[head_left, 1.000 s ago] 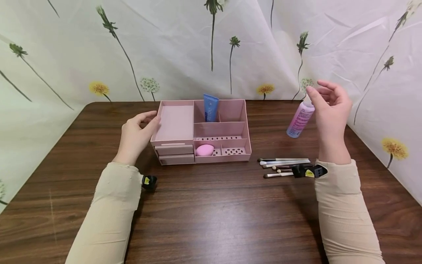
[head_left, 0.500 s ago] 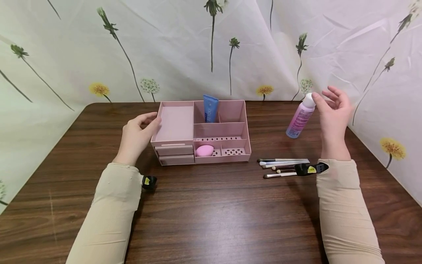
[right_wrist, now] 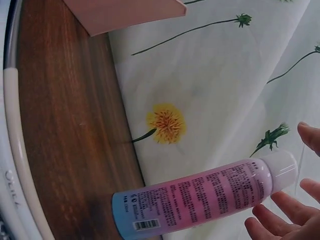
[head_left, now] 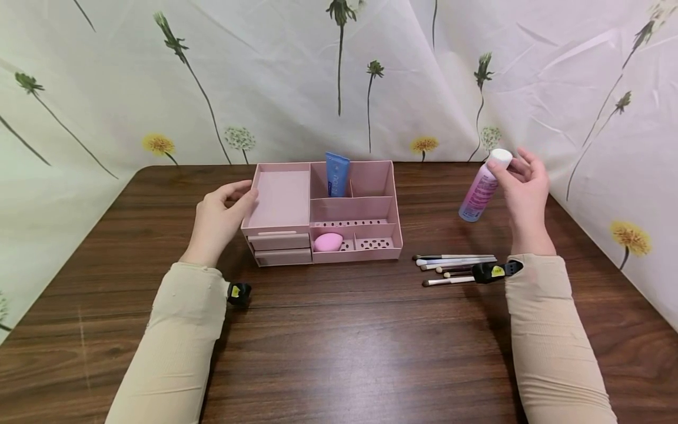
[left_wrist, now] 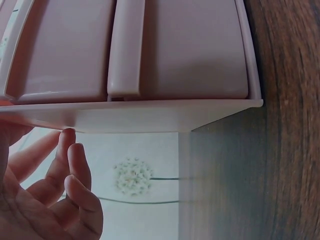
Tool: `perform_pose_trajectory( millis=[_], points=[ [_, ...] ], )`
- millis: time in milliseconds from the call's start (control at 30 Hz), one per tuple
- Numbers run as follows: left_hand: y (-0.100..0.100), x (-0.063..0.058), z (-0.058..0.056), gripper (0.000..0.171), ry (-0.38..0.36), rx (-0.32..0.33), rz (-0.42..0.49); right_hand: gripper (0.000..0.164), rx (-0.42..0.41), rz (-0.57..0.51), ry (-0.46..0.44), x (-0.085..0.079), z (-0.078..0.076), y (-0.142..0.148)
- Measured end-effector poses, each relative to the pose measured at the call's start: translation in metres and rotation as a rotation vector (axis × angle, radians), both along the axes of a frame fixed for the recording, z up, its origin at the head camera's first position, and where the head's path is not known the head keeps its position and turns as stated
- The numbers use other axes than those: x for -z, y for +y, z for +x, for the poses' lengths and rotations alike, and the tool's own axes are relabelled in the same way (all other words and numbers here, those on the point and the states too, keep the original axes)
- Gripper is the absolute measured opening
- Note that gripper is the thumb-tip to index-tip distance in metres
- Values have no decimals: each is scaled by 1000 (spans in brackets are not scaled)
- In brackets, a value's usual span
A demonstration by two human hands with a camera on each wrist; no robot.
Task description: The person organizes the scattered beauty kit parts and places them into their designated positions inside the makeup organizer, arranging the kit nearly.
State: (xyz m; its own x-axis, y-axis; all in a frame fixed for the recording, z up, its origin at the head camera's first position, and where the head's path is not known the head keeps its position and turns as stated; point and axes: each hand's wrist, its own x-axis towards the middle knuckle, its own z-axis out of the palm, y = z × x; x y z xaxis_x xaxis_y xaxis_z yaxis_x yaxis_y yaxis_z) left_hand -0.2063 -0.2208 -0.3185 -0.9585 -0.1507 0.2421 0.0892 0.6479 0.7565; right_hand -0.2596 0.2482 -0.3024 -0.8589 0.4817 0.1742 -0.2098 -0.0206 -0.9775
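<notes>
A pink desktop organizer [head_left: 281, 197] with two front drawers stands at the back of the table. My left hand [head_left: 219, 218] rests its fingertips against the organizer's left side, and the left wrist view shows those fingers [left_wrist: 75, 165] loosely bent there. To the right stands a pink-to-blue bottle [head_left: 479, 191] with a white cap [head_left: 500, 156]. My right hand [head_left: 527, 191] is at the cap, thumb and fingers to either side of it. In the right wrist view the thumb [right_wrist: 311, 137] is apart from the cap, while the fingers lie close by the bottle's neck.
A blue tube [head_left: 337, 175] stands in the organizer's back compartment, and a pink makeup sponge [head_left: 329, 241] lies in a front one. Several makeup brushes [head_left: 450, 265] lie on the table [head_left: 339, 341] before the bottle. A flower-print cloth [head_left: 296, 82] hangs behind.
My right hand first drew back rightward, uncovering the bottle's white cap, then came left again to the cap. The bottle stays in place. My left hand keeps its spot at the organizer.
</notes>
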Motion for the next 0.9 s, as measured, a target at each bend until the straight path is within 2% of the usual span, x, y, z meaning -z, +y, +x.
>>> perform_pose_trajectory(
  millis=[367,600,800,900],
  points=[
    [1,-1,0,51,-3,0,-6,70,-12,65,-95,10,-5,2],
    [1,-1,0,50,-8,-5,-6,69,-6,170,-164,17,-12,4],
    [1,0,0,51,-11,-9,-3,64,11,305,-188,26,-17,5],
    [1,-1,0,51,-17,-11,-1,64,9,333,-195,29,-18,6]
  ],
)
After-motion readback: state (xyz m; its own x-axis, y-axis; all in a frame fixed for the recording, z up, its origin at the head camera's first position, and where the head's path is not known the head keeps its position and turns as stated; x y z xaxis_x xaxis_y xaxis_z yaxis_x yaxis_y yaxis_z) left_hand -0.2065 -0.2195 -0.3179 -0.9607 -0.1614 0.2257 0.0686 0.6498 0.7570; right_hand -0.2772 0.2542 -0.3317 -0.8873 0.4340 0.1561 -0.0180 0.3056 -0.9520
